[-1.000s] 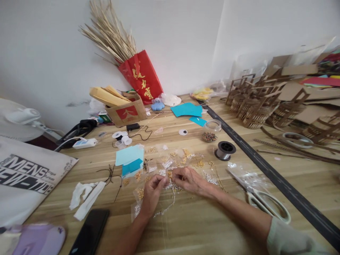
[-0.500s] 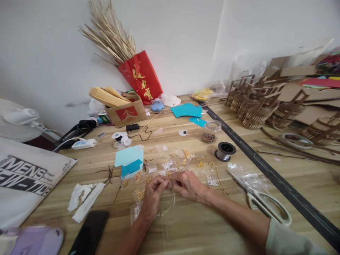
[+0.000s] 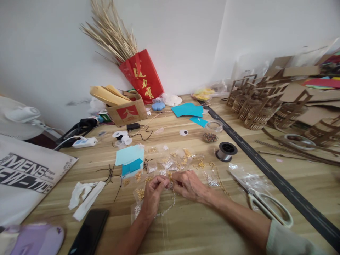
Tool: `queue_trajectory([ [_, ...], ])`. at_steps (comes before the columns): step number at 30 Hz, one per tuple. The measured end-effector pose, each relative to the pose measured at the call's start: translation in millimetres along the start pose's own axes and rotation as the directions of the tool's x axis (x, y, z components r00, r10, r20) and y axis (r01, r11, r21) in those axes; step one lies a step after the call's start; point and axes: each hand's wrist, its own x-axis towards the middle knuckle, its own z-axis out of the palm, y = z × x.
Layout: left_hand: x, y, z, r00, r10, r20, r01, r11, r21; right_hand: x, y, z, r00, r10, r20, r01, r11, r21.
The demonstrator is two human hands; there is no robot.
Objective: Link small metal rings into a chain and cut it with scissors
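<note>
My left hand (image 3: 156, 193) and my right hand (image 3: 190, 184) meet at the table's middle, fingertips almost touching. Both are closed in a pinch. A thin silver chain (image 3: 172, 203) hangs down from between them and curves along the tabletop toward my left wrist. The exact spot they pinch is too small to make out. Close around the hands lie small clear bags of gold beads (image 3: 140, 193), silver-white bits (image 3: 174, 169) and gold findings (image 3: 200, 164). White rings (image 3: 211, 179) and a gold chain (image 3: 221, 182) lie right of my right hand.
White-handled scissors (image 3: 271, 207) lie on the right near a spool of thread (image 3: 226, 151). A phone (image 3: 90, 232) and white strips (image 3: 89, 200) are at left. Wooden baskets (image 3: 255, 113), a red bag (image 3: 145, 76) and a cardboard box (image 3: 127, 111) stand at the back.
The view has shifted very slightly. Both hands keep nearly the same pinch and place, and the silver chain still hangs between them.
</note>
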Motion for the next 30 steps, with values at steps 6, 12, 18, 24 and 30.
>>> queue_trajectory([
  [6, 1.7, -3.4, -4.4, 0.997, -0.042, -0.058, 0.039, 0.998, -0.057, 0.6, 5.1, -0.1, 0.999, -0.026, 0.048, 0.017, 0.985, 0.173],
  [12, 3.3, -3.6, -5.6, 0.992, -0.107, -0.062, 0.099, 0.989, -0.113, 1.7, 12.1, 1.9, 0.999, -0.007, 0.047, -0.012, 0.927, 0.376],
  [18, 3.5, -1.5, -2.4, 0.982, -0.183, -0.036, 0.169, 0.956, -0.239, 1.8, 13.1, 5.0, 0.999, 0.001, 0.034, -0.014, 0.919, 0.394],
  [24, 3.3, -2.8, -1.6, 0.970, -0.244, 0.025, 0.239, 0.922, -0.304, 1.6, 10.3, 4.6, 0.997, 0.007, 0.077, -0.047, 0.852, 0.522],
  [30, 3.0, -2.1, -2.6, 0.975, -0.216, 0.050, 0.222, 0.960, -0.169, 2.1, 4.2, 0.1, 0.993, 0.067, 0.101, -0.115, 0.777, 0.619],
])
